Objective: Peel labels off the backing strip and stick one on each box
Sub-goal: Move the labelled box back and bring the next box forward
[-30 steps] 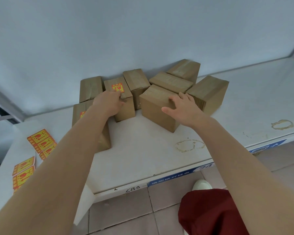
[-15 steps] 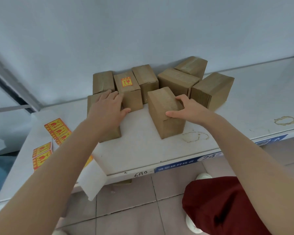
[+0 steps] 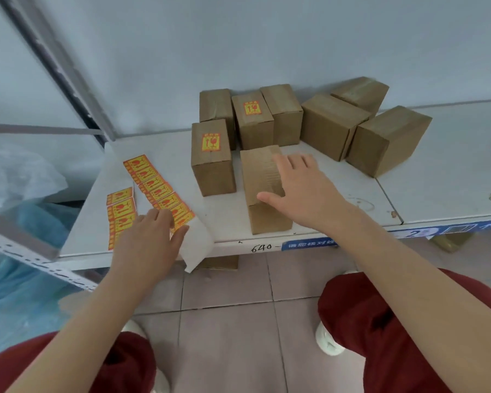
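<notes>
Several brown cardboard boxes stand on a white shelf [image 3: 352, 199]. An unlabelled box [image 3: 260, 177] sits near the front edge, and my right hand [image 3: 301, 185] rests on its top with fingers spread. Two boxes carry yellow-and-red labels: one beside it on the left [image 3: 211, 157] and one behind [image 3: 253, 120]. A long strip of yellow labels [image 3: 156, 185] lies on the shelf's left end, its bare white backing [image 3: 199, 245] hanging over the edge. My left hand [image 3: 150, 239] hovers over the strip's near end, fingers relaxed; contact cannot be judged. A shorter label strip [image 3: 121, 208] lies further left.
Unlabelled boxes [image 3: 386, 140] cluster at the back right against a pale wall. A metal shelf upright [image 3: 68, 72] rises at the left, with blue and clear plastic bags [image 3: 17, 194] beyond it. Below are a tiled floor and my red-trousered knees.
My left hand left the labelled box and came down to the label strip at the left. My right hand pulled the unlabelled box to the front edge. The view swung left and down.
</notes>
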